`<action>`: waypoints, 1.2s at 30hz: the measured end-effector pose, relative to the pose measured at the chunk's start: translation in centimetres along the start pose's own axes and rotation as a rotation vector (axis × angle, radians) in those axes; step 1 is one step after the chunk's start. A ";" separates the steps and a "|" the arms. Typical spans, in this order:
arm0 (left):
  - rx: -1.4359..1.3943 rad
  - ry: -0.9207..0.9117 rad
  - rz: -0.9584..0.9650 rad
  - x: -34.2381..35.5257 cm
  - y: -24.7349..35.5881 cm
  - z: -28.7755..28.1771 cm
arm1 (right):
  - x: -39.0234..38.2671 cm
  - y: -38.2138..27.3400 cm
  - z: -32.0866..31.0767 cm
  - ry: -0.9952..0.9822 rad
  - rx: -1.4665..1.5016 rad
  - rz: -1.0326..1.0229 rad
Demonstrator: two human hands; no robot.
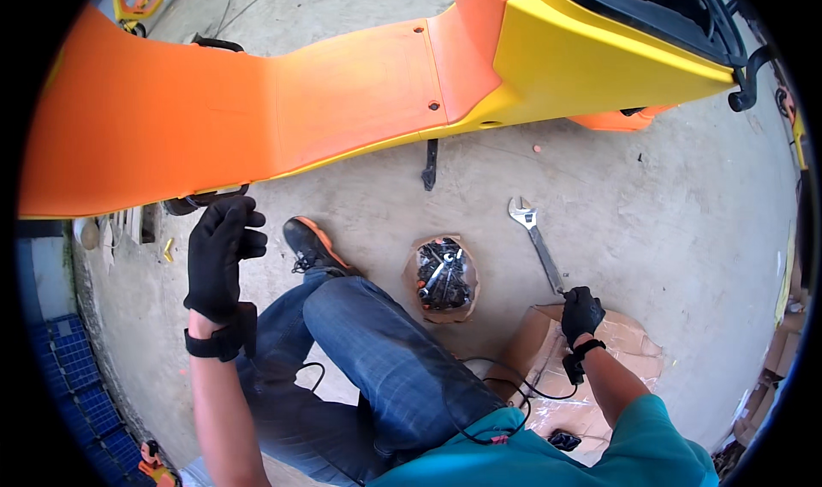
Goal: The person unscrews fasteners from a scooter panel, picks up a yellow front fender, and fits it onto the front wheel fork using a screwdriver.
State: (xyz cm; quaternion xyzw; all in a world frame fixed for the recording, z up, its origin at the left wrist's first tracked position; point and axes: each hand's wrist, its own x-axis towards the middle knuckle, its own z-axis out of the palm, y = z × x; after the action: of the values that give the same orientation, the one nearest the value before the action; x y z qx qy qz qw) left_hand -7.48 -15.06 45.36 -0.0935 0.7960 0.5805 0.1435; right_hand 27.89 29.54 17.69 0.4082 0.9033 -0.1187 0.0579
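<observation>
My left hand (217,256), in a black glove, is raised beside the lower edge of a long orange and yellow scooter body (351,89). Its fingers are loosely bent with gaps between them, and nothing shows in them. On the right, my black-gloved right hand (582,314) is closed at the handle end of a silver adjustable wrench (541,252). The wrench jaws point away from me, toward the scooter body. Whether the wrench touches the floor I cannot tell. Between my hands, an open brown paper-lined container (468,308) holds dark small hardware and several metal tools.
Flattened cardboard (629,346) lies under and beside my right forearm. A black cable (531,390) runs across my lap. My shoe (315,246) stands below the scooter. A dark stand leg (430,163) reaches down from the body. Blue crates (81,359) are at the left edge.
</observation>
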 end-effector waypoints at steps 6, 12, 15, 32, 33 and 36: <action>-0.023 -0.044 -0.003 -1.9 -0.3 -1.0 | 0.3 1.7 1.0 -0.010 -0.126 -0.119; -0.087 -0.061 -0.083 -1.1 -2.2 -0.5 | 0.6 1.1 1.0 -0.058 -0.057 -0.029; -0.090 -0.072 -0.161 -1.0 -3.6 -0.9 | 0.3 0.4 0.4 -0.076 -0.057 0.002; -0.090 0.034 -0.185 -2.5 -8.4 -6.3 | 0.6 1.2 0.9 -0.039 -0.007 -0.027; -0.086 0.038 -0.188 -2.5 -8.6 -6.5 | 0.6 1.1 0.7 -0.041 -0.003 -0.012; -0.082 0.010 -0.182 -2.5 -9.0 -7.2 | 0.7 0.7 0.5 -0.038 0.012 -0.029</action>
State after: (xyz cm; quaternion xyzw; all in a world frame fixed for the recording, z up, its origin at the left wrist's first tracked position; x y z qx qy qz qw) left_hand -3.15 -24.71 40.12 -0.1741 0.7605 0.5968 0.1874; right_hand 28.01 30.35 16.96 0.3930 0.9071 -0.1329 0.0708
